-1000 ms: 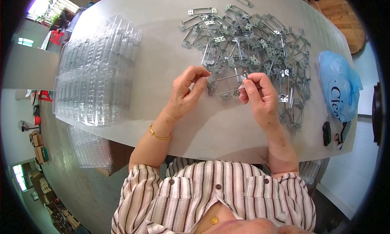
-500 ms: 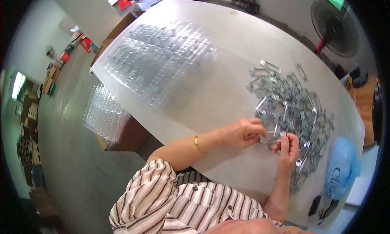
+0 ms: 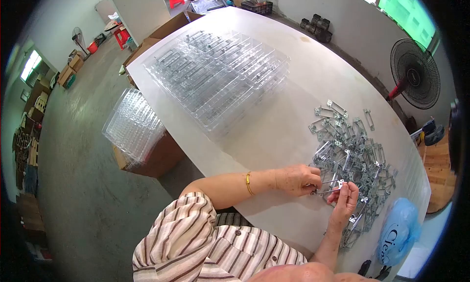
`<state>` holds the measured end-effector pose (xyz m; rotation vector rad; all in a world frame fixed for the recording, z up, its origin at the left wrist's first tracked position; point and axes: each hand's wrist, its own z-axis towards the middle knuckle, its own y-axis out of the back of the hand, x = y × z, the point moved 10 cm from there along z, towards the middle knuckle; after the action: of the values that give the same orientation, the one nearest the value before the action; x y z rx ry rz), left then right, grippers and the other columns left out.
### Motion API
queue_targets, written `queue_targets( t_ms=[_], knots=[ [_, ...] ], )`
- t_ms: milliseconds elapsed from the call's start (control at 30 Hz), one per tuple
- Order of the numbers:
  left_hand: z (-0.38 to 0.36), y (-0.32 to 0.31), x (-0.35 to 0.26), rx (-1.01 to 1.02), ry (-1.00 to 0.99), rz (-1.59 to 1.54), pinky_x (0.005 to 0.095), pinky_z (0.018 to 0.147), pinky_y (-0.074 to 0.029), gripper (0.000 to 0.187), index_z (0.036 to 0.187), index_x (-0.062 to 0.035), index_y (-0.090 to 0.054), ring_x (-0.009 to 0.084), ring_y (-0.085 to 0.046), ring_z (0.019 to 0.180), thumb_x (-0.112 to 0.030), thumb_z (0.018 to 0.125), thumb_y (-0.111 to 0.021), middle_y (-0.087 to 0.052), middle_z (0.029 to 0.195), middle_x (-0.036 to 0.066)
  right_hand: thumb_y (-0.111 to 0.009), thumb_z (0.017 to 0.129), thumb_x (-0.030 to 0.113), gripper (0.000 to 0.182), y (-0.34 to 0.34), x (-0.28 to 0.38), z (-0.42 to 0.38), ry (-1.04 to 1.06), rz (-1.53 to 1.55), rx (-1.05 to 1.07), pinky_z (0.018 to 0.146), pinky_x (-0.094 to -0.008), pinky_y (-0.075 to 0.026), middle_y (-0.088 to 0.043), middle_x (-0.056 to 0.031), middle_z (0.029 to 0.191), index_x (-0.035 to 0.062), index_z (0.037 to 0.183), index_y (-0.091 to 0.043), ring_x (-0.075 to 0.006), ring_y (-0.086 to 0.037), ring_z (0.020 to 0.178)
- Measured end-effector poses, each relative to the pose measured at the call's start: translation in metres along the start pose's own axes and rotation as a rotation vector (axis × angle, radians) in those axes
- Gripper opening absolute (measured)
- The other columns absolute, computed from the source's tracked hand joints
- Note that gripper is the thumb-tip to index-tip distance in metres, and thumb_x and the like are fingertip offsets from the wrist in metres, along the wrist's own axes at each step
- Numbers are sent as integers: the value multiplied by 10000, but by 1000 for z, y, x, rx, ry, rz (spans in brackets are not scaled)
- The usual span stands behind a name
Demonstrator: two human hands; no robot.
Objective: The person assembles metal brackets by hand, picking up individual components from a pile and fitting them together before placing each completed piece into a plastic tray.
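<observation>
A thin silvery metal bracket (image 3: pixel 340 185) with a flat holed end spans the gap between my two hands. My left hand (image 3: pixel 299 180), wearing a gold bracelet at the wrist, is closed in a pinch at its left end. At the other end, the fingertips of my right hand (image 3: pixel 344 199) grip it. Both hands are over the near edge of a loose pile of similar metal brackets (image 3: pixel 355 147) on the white table (image 3: pixel 274 140). Farther left on the table lies a clear plastic tray (image 3: pixel 210 122) with compartments, holding rows of brackets.
Clear empty-looking trays (image 3: pixel 134 118) are stacked on a cardboard box (image 3: pixel 159 157) beside the table. A blue plastic bag (image 3: pixel 401 230) sits at the table's right end. A black fan (image 3: pixel 414 73) stands beyond the right edge. Another cardboard box (image 3: pixel 164 29) is behind the tray.
The camera view has shifted, so the table and tray appear displaced and sharper. Both hands still hold a bracket between them over the pile's edge.
</observation>
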<state>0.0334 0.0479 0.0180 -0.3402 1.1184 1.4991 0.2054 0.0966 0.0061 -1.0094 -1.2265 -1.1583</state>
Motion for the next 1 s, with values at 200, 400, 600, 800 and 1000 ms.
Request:
queue_targets(
  t_ms=[200, 400, 600, 800, 1000],
  knots=[
    [2, 0, 1, 12, 71, -123, 362, 617, -511, 117, 992, -44, -671, 237, -629, 684, -34, 875, -678, -585, 869, 87, -545, 1076, 198, 151, 2, -3, 1, -25, 23, -6, 529, -228, -462, -654, -43, 843, 61, 1135, -574, -76, -567, 618],
    [3, 4, 4, -24, 70, -154, 339, 634, -525, 97, 997, -20, -688, 223, -652, 703, -88, 930, -704, -617, 881, 99, -544, 1079, 206, 148, 0, -1, 0, 14, 37, -4, 525, -229, -461, -661, -51, 863, 69, 1128, -571, -78, -571, 613],
    [6, 8, 9, -94, 71, -140, 332, 644, -531, 82, 990, -18, -697, 214, -661, 730, -76, 933, -711, -641, 905, 99, -523, 1088, 240, 157, 2, 7, -2, 19, 92, -57, 527, -231, -471, -708, -101, 946, 107, 1164, -558, -93, -597, 603],
    [16, 37, -10, -160, 126, -80, 322, 647, -540, 91, 970, -20, -705, 200, -666, 754, -89, 919, -736, -658, 884, 92, -531, 1085, 245, 167, 13, 11, -1, 56, 107, -160, 531, -243, -485, -708, -106, 931, 98, 1162, -547, -103, -600, 594],
    [25, 89, -52, -258, 111, 69, 312, 641, -550, 75, 978, -28, -712, 186, -670, 769, -76, 922, -726, -669, 888, 82, -562, 1067, 177, 119, -48, -9, -32, 84, 148, 167, 533, -258, -499, -689, -81, 884, 78, 1131, -558, -106, -589, 598]
  ],
)
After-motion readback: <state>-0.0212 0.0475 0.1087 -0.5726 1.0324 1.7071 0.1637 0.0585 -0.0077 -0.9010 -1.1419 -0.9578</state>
